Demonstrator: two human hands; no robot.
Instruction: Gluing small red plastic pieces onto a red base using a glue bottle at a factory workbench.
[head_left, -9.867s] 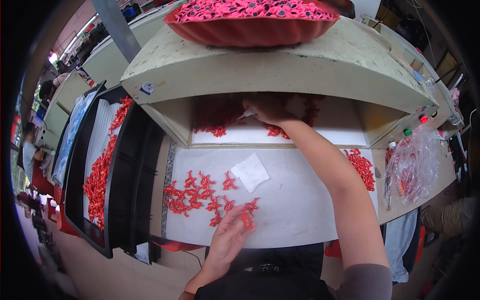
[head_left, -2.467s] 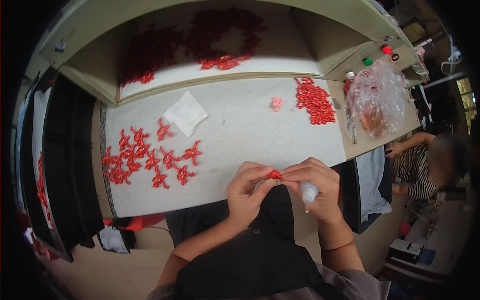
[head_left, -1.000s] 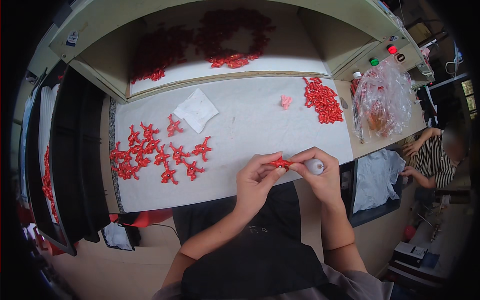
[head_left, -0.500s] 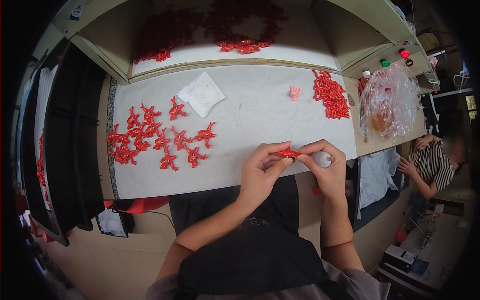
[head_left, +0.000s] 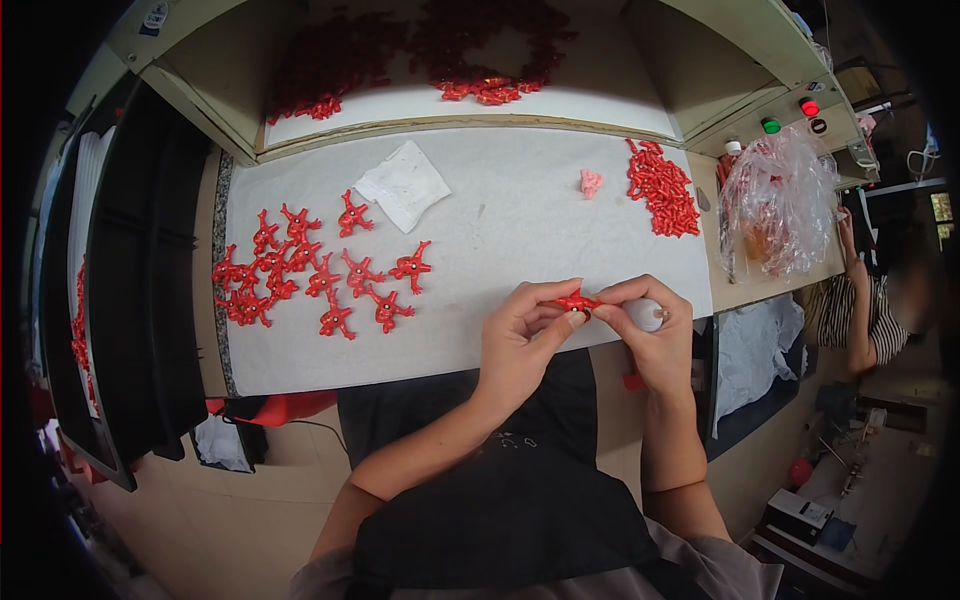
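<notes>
At the near edge of the white work mat point(head_left: 520, 215), a small red branched plastic piece point(head_left: 576, 300) is pinched between the fingertips of both hands. The left hand point(head_left: 520, 340) is closed on the piece from its 7 o'clock side, thumb and forefinger curled around it. The right hand point(head_left: 655, 335) meets it from the 3 o'clock side, fingertips on the piece, while a small white rounded object point(head_left: 645, 314) is also gripped in the same hand; what that object is cannot be told. At about 9 o'clock from the hands, well apart from them, a loose cluster of similar red branched pieces point(head_left: 310, 275) is spread flat on the mat. A folded white cloth point(head_left: 403, 184) lies at about 11 o'clock from the hands, just beyond the cluster. At 1 o'clock, near the mat's right edge, a heap of small red parts point(head_left: 660, 188) is seen, with a single pale pink piece point(head_left: 590, 182) just beside it to the left. A clear plastic bag point(head_left: 785, 200) holding reddish contents is set at 2 o'clock, off the mat. At 12 o'clock, more red pieces point(head_left: 485, 88) are scattered in the recessed shelf behind the mat. Another person's arm in a striped sleeve point(head_left: 850, 305) is visible at 3 o'clock, far right.
</notes>
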